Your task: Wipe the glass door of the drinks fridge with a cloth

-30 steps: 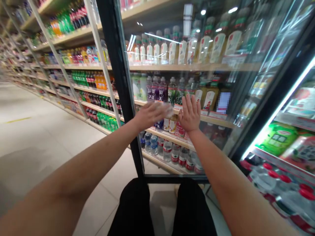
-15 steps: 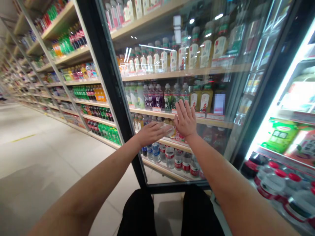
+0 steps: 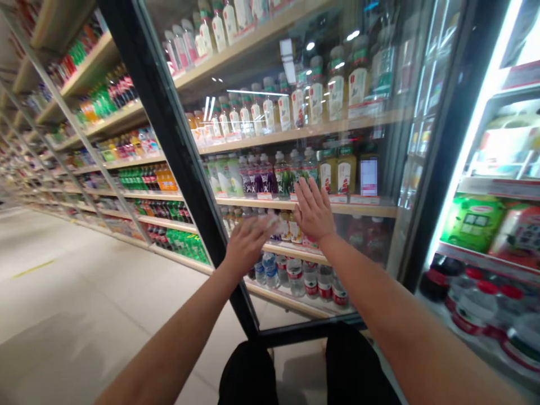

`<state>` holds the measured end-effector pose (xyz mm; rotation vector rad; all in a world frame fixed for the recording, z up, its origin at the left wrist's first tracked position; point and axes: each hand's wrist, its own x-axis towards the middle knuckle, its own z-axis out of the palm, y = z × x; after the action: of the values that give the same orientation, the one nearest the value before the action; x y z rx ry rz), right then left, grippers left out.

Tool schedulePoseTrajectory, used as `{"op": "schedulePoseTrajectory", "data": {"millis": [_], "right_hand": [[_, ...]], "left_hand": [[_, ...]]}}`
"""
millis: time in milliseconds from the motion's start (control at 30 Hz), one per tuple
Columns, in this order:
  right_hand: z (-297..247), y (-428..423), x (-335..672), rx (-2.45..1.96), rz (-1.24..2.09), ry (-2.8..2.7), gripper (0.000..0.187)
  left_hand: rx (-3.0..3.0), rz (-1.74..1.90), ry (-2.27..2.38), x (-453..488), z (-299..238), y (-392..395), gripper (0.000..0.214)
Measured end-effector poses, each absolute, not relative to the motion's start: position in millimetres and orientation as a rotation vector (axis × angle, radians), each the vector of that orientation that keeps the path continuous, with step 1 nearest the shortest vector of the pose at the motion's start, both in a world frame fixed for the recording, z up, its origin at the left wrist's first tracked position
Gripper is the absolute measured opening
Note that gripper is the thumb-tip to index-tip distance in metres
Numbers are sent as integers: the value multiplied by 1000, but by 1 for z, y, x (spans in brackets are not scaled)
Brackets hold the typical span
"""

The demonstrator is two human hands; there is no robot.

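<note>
Glass shone in the door (image 3: 270, 140) ahead. The right hand (image 3: 315, 215) seemed open against it; blur hid whether the left hand (image 3: 248, 242) held the white scrap (image 3: 278, 226) beside it. Hard pushing might have swung the door.

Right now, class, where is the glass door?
In the head view, the black-framed glass door fills the middle, directly before the left hand and right hand, with the bright green package to its right.
</note>
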<state>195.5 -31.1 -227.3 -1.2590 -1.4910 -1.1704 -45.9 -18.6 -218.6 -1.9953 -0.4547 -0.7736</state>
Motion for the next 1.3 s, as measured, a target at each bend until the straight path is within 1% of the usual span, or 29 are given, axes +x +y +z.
{"op": "schedulePoseTrajectory", "data": {"millis": [67, 133, 167, 200, 267, 333, 400, 467, 600, 667, 733, 800, 867, 933, 1000, 1100, 1200, 1300], "right_hand": [[-227, -32, 195, -1269, -1152, -1497, 59], [-226, -33, 194, -1282, -1137, -1503, 58], [-226, -34, 194, -1289, -1126, -1506, 57], [-226, -34, 194, -1295, -1114, -1510, 57], [-225, -35, 193, -1300, -1097, -1516, 57], [-226, -35, 193, -1298, -1099, -1521, 57], [-226, -35, 194, -1294, -1108, -1524, 57], [-226, -34, 196, -1290, -1112, -1525, 57], [-223, -36, 196, -1273, -1097, -1526, 55], [-224, -43, 189, -1268, -1054, -1506, 56], [-230, -54, 178, -1226, -997, -1542, 59], [-243, -67, 164, -1090, -974, -1727, 62], [-262, -77, 151, -915, -980, -1942, 61], [-282, -82, 143, -840, -990, -2003, 57], [-299, -82, 141, -891, -991, -1937, 52], [-316, -78, 151, -963, -985, -1924, 48], [-317, -77, 169, -900, -983, -2045, 45], [-302, -79, 194, -834, -1027, -2038, 44]], "left_hand": [[-1868, -1006, -663, -49, -194, -14, 46], [-1787, -1176, -754, -50, -175, -9, 44], [-1783, -1227, -766, -50, -174, -8, 43], [-1807, -1254, -763, -49, -180, -7, 43], [-1923, -1219, -709, -47, -209, -10, 46], [-2088, -1054, -554, -46, -244, -14, 51], [-2175, -895, -456, -47, -265, -17, 53], [-2157, -892, -480, -50, -262, -15, 54], [-1902, -1229, -675, -53, -223, -6, 50], [-1856, -1289, -674, -51, -220, -7, 47], [-1971, -1189, -560, -45, -233, -11, 47], [-2111, -1103, -426, -36, -254, -16, 46], [-2176, -1188, -375, -28, -272, -18, 43], [-2161, -1363, -402, -21, -281, -18, 41], [-2157, -1450, -437, -15, -286, -18, 42], [-2194, -1455, -499, -11, -297, -23, 41], [-2300, -1398, -529, -15, -318, -34, 50], [-2315, -1360, -512, -26, -333, -39, 59]]}}
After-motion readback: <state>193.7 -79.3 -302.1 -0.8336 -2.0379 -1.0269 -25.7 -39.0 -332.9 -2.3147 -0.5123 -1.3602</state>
